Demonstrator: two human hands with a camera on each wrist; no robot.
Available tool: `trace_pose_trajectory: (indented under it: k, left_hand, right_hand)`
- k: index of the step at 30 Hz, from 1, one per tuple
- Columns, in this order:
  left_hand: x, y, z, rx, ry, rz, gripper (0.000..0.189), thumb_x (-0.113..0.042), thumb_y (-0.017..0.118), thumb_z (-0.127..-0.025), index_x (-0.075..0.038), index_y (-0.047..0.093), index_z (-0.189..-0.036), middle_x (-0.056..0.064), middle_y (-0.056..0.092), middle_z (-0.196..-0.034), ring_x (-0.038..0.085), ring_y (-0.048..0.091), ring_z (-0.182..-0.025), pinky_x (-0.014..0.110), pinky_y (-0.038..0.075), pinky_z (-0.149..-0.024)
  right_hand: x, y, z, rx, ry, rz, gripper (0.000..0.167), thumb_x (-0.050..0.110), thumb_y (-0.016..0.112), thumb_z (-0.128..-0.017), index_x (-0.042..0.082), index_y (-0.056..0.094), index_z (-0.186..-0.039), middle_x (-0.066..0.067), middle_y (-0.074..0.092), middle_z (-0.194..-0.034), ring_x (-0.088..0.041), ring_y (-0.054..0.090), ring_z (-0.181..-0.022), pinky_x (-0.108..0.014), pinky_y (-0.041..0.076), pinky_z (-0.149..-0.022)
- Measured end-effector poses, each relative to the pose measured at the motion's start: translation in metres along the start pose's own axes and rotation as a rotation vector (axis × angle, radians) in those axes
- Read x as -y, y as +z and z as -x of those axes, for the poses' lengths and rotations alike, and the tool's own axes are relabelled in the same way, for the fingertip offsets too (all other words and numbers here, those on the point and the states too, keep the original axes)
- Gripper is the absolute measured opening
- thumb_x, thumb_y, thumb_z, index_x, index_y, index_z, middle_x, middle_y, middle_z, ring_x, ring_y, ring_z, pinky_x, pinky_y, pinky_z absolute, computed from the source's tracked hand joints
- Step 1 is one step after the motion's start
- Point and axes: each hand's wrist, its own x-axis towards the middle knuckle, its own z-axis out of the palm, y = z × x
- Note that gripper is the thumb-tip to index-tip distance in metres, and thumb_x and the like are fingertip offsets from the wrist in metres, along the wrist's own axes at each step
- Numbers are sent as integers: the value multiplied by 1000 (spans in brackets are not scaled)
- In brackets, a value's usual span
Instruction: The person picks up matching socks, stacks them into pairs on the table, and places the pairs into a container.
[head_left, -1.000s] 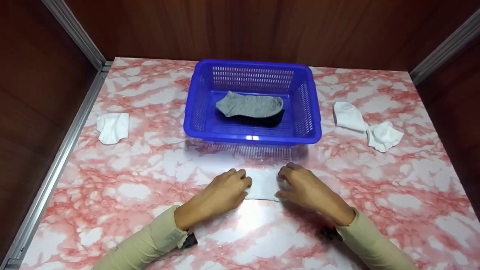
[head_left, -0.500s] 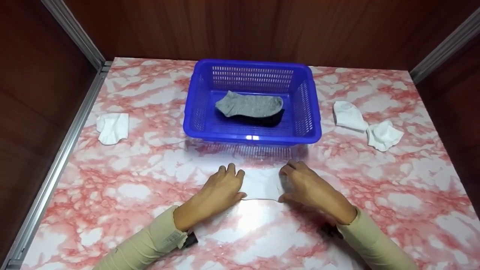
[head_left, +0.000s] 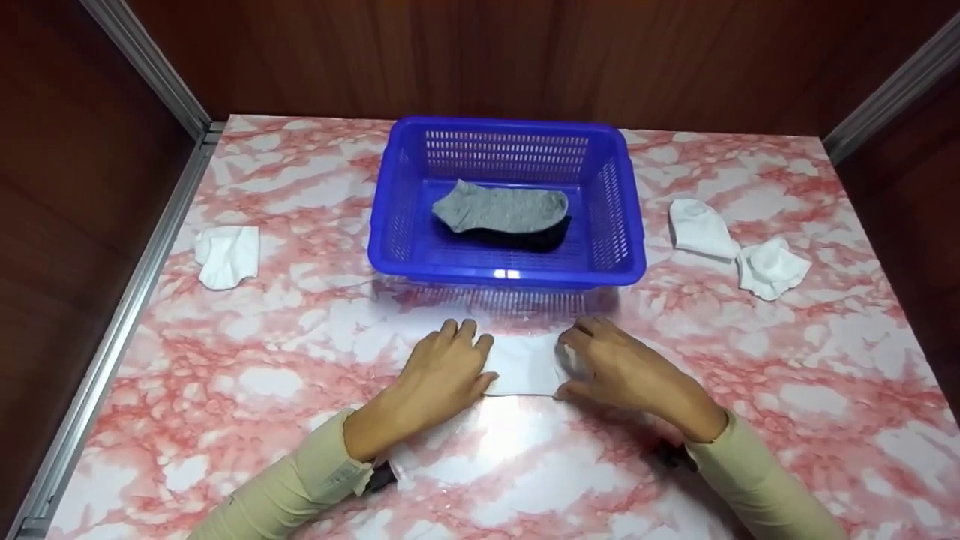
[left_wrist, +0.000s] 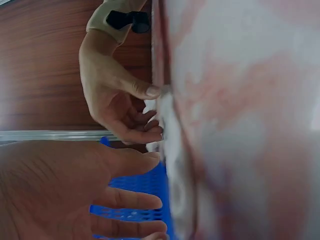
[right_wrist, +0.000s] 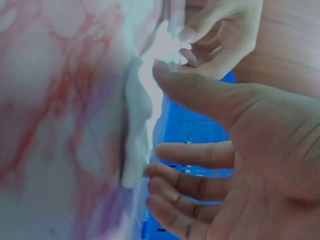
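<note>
"Start with the hands. What are they doing?"

"The left hand point(head_left: 446, 371) lies with its fingers fairly straight and spread, thumb set apart. The right hand point(head_left: 619, 375) has its fingers gently bent, with a wide gap between them and the thumb."

"Does either grip anything?"

"I see touching rather than gripping. The white cloth point(head_left: 523, 365) lies flat between the two hands: the left hand's thumb and fingertips are at its left end, the right hand's at its right end. How hard they press, I cannot tell."

"And nearer the person?"

"Behind each hand is a pale sleeve point(head_left: 300, 472), and a small black device point(left_wrist: 129, 21) shows at the right wrist in the left wrist view."

"What's just beyond the hands?"

"A blue basket point(head_left: 450, 272), straight ahead of both. In it a gray sock point(head_left: 514, 210) lies on top of a black item point(head_left: 553, 235), mostly covered."

"Further out to the sides?"

"Well to the left of the left hand, and farther forward, a crumpled white piece point(head_left: 229, 257). Forward and right of the right hand, a folded white piece point(head_left: 701, 230) with a bunched white piece point(head_left: 772, 268) right beside it."

"And under it all?"

"A red-and-white marbled tabletop point(head_left: 270, 382), with a brown wood-grain panel point(head_left: 487, 60) beyond the basket."
</note>
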Motion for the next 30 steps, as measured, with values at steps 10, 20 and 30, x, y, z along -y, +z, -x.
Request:
trace_pose_trajectory:
  k: [10, 20, 30]
  left_hand:
    - [20, -32, -19, -195, 37, 153, 30, -28, 69, -101, -6, 70, -122, 12, 72, -110, 28, 71, -95, 38, 63, -69]
    - [67, -43, -52, -415, 104, 288, 29, -20, 66, -103, -1, 69, -125, 14, 74, -109, 26, 72, -94, 33, 63, -81]
    - [124, -61, -88, -405, -117, 295, 50, -32, 73, -99, -2, 64, -138, 23, 60, -139, 40, 57, -130, 51, 55, -107]
  right_hand:
    - [-16, -39, 8, -43, -21, -171, 38, 26, 81, -93, 7, 67, -123, -8, 72, -104, -16, 69, -85, -28, 59, -71]
    - [-75, -81, 33, -398, -4, -74, 32, 1, 86, -83, 3, 72, -112, -9, 75, -97, -15, 68, -78, -16, 55, -73]
    - [-143, -101, 46, -339, 256, -20, 44, 6, 82, -86, -8, 64, -124, -30, 68, -116, -47, 65, -102, -50, 52, -85]
